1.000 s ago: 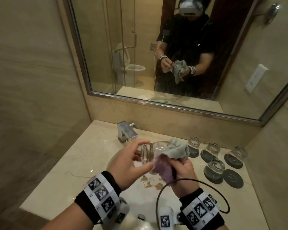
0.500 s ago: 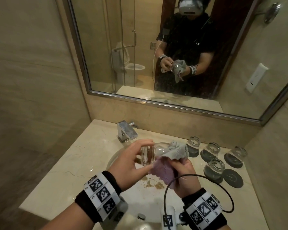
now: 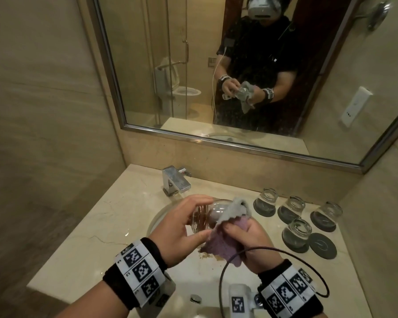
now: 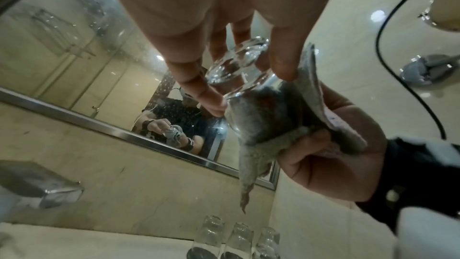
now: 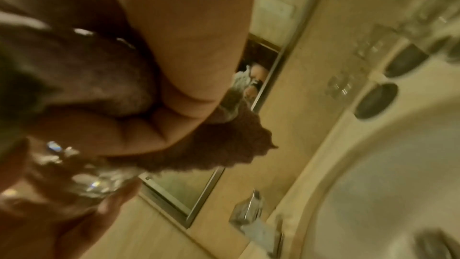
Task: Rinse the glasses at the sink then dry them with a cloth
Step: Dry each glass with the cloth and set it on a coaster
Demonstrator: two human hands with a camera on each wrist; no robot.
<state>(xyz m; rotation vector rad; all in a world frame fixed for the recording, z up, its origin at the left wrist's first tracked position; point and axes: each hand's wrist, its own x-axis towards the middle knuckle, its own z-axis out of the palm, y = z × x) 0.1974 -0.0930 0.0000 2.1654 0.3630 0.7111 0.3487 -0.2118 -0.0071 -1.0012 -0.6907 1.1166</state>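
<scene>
**Item: tumbler under drying, held over basin**

Above the sink (image 3: 161,216), between both hands, one clear glass (image 3: 205,218) lay on its side, heavy base toward the left. The left hand (image 3: 182,230) gripped that base end, thumb below and fingers curled over the top. The right hand (image 3: 248,235) was clamped on a cloth (image 3: 218,239), grey on one face and lilac on the other, with a wad of it pushed into the glass's mouth; the left wrist view showed grey fabric filling the bowl behind the wall.

Also present: four glasses standing upside down on dark coasters (image 3: 264,208) to the right of the basin, one spare coaster (image 3: 322,245) bare, a square chrome tap (image 3: 176,181) behind, brown specks on the counter (image 3: 78,237) at the basin's near edge.

Handling note, as judgement: the drying step would go best by turning the base with the left hand against a stationary wad, keeping the cloth pressed to the inner wall and floor, then wiping the outside. Grip likely slippery; working low over the basin seemed prudent.
</scene>
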